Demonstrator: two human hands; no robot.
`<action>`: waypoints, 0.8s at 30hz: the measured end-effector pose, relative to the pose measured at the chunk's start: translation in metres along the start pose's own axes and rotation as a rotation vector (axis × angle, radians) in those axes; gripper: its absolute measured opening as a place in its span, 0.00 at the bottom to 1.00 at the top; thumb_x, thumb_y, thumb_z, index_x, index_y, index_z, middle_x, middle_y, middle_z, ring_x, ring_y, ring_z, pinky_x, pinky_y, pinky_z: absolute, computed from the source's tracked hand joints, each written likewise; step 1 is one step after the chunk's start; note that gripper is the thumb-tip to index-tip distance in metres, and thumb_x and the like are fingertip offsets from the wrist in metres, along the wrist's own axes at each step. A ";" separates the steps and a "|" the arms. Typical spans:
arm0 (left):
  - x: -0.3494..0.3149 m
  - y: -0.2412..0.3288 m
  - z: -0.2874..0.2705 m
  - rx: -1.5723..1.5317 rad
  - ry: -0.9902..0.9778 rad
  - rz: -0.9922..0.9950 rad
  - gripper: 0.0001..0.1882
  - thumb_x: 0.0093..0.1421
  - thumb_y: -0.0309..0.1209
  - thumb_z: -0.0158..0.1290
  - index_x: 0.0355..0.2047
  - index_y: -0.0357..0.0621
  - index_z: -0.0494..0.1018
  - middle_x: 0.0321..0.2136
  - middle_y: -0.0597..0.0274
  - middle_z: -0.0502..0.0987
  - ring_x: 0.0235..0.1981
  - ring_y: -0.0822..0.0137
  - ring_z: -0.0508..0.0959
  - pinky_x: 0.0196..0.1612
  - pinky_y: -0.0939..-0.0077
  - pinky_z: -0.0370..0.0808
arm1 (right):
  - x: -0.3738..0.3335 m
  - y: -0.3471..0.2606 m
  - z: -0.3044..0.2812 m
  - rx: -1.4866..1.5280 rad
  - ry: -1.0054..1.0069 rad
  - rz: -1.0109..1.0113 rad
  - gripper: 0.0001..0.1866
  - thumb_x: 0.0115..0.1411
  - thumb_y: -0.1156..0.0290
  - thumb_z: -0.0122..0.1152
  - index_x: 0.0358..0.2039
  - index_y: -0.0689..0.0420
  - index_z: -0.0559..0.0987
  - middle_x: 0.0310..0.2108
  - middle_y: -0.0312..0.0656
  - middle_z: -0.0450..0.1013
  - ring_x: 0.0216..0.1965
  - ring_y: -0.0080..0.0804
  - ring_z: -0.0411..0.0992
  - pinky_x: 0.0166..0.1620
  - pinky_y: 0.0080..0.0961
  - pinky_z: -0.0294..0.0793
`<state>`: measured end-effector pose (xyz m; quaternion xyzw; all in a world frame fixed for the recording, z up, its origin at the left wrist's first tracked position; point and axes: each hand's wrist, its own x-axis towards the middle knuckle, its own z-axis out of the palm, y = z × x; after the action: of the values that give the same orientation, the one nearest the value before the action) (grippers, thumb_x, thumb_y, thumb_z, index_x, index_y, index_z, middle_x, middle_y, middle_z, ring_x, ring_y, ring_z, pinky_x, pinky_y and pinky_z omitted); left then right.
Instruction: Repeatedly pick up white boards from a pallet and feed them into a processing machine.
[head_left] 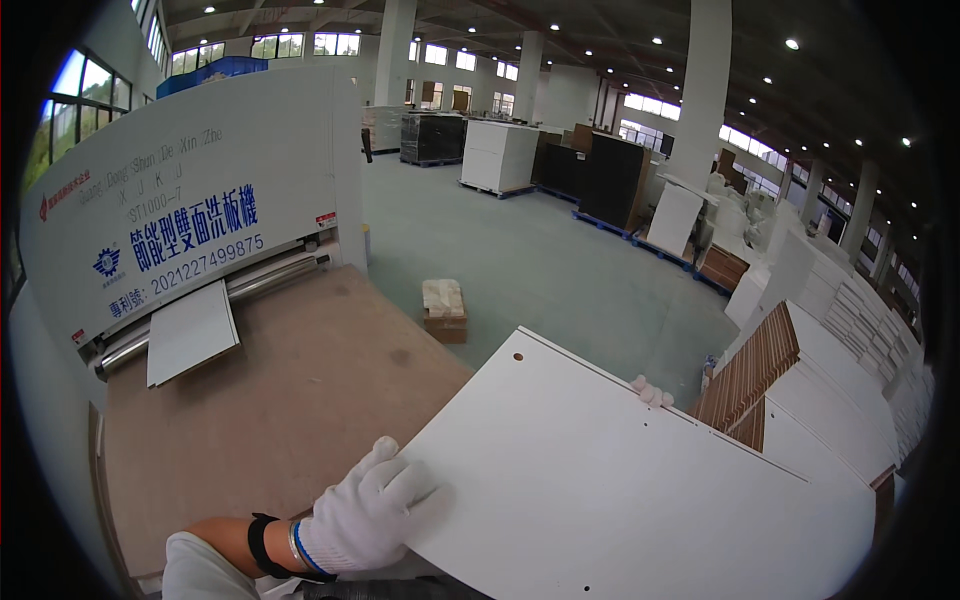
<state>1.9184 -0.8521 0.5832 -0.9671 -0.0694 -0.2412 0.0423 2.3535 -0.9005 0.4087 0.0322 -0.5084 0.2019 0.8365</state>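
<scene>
A large white panel (610, 470) with a few small drilled holes lies tilted across the lower right in front of me. My left hand (365, 508), in a white knit glove, is closed on the panel's left edge, with the thumb side up and fingers over the top face. At the far edge, the gloved fingers of my right hand (652, 391) curl over the rim; the rest of that hand is hidden behind the panel. A smaller white panel (193, 335) sticks out from the rollers of a big white machine (200, 170) at left.
A brown board-topped table (290, 400) runs up to the machine's rollers. On the right stand stacked panels with brown edges (750, 375) and more white panels (850, 300). A small carton (444, 312) sits on the green floor, with pallet stacks (610, 185) and pillars beyond.
</scene>
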 end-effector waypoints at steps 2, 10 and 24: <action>-0.002 -0.001 -0.002 0.024 0.021 0.014 0.19 0.40 0.31 0.51 0.36 0.46 0.74 0.31 0.60 0.68 0.33 0.55 0.71 0.40 0.65 0.75 | 0.000 0.002 0.003 0.007 -0.033 -0.009 0.20 0.64 0.57 0.45 0.50 0.57 0.69 0.42 0.43 0.73 0.48 0.40 0.68 0.61 0.43 0.54; -0.040 -0.021 0.016 0.141 0.124 0.181 0.18 0.46 0.36 0.51 0.40 0.50 0.72 0.34 0.61 0.71 0.32 0.57 0.75 0.28 0.74 0.76 | -0.010 0.027 0.023 0.026 -0.157 0.011 0.21 0.64 0.55 0.44 0.50 0.56 0.69 0.43 0.43 0.73 0.49 0.40 0.68 0.62 0.43 0.52; -0.157 -0.095 0.038 -0.424 -0.282 -0.444 0.27 0.58 0.47 0.48 0.57 0.61 0.63 0.47 0.61 0.74 0.39 0.55 0.78 0.38 0.63 0.78 | 0.000 0.108 0.116 -0.056 0.050 0.489 0.15 0.63 0.57 0.47 0.41 0.55 0.72 0.34 0.42 0.74 0.41 0.35 0.71 0.58 0.42 0.58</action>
<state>1.7844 -0.7718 0.4801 -0.9394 -0.2319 -0.1176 -0.2233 2.2166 -0.8315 0.4484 -0.1201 -0.4857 0.3850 0.7755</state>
